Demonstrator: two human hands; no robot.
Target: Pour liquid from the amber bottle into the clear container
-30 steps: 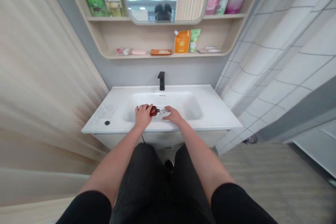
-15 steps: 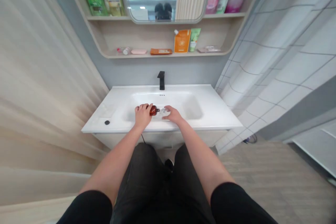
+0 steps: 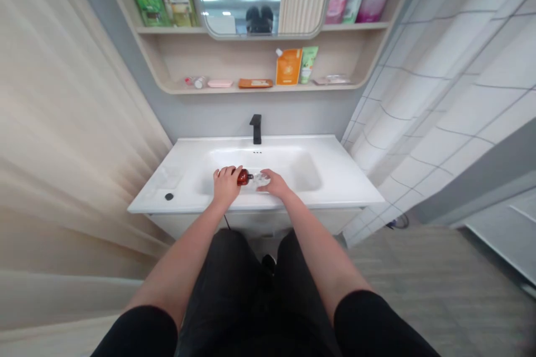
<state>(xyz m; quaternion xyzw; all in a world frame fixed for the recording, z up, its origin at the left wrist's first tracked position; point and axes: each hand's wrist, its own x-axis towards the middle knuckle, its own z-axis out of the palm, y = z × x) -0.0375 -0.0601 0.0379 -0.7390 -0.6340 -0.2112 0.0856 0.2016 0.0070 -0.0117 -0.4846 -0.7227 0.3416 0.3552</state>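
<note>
Glossy bottle [image 3: 243,177], smooth glossy sink [image 3: 307,170], matt faucet [image 3: 257,129]

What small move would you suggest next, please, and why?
Perhaps ease the clear item just under the neck of the brown bottle: the left hand holds the bottle sideways, neck toward that item in the right hand, over the sink, which would likely catch drips.

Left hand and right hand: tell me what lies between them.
In the head view, a red-brown bottle juts neck-first from the left hand toward a clear object in the right hand; whether those two things touch is unclear.
</note>
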